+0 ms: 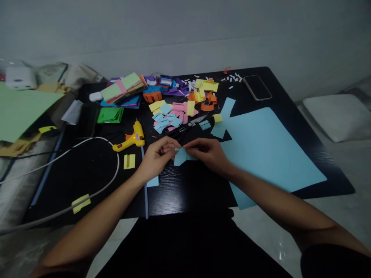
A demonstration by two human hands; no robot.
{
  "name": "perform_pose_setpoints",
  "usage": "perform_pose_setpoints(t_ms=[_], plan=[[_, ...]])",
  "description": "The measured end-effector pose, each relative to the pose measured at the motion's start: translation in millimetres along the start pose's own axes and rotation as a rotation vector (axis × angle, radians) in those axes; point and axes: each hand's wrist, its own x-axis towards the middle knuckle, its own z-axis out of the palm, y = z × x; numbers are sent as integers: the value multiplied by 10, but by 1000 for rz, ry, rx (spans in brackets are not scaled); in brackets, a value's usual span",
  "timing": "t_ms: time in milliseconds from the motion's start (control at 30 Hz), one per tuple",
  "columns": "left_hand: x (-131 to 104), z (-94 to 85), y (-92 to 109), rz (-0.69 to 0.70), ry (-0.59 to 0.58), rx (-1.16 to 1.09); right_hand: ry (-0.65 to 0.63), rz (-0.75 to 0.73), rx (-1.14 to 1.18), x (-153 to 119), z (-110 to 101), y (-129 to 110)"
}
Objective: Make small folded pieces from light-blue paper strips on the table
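Note:
A small folded light blue paper piece is held between my two hands over the front middle of the black table. My left hand pinches it from the left, thumb and fingers pressed together. From the right, my right hand grips its upper right part between thumb and forefinger. Behind them lie scissors and a pile of folded blue pieces. Large light blue sheets lie beside my right hand. To the left of my left hand is a yellow glue gun.
A white cable loops across the left side. Colored paper stacks, purple and orange pieces and white scraps line the back of the table. A phone lies at the back right.

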Motion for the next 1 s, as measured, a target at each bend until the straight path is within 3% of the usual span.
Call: perform_pose_setpoints(t_ms=[233, 400, 600, 767, 1000], plan=[[-31, 0, 47, -64, -43, -83, 44, -68, -135, -46, 17, 11], [-48, 39, 25, -53, 8, 81, 41, -169, -202, -75, 30, 16], [-69, 23, -5, -22, 18, 191, 115, -88, -150, -68, 44, 16], [-71, -4, 7, 10, 13, 256, 74, -21, -47, -43, 30, -17], [-87, 19, 17, 70, 12, 340, 15, 6, -268, -23, 3, -18]])
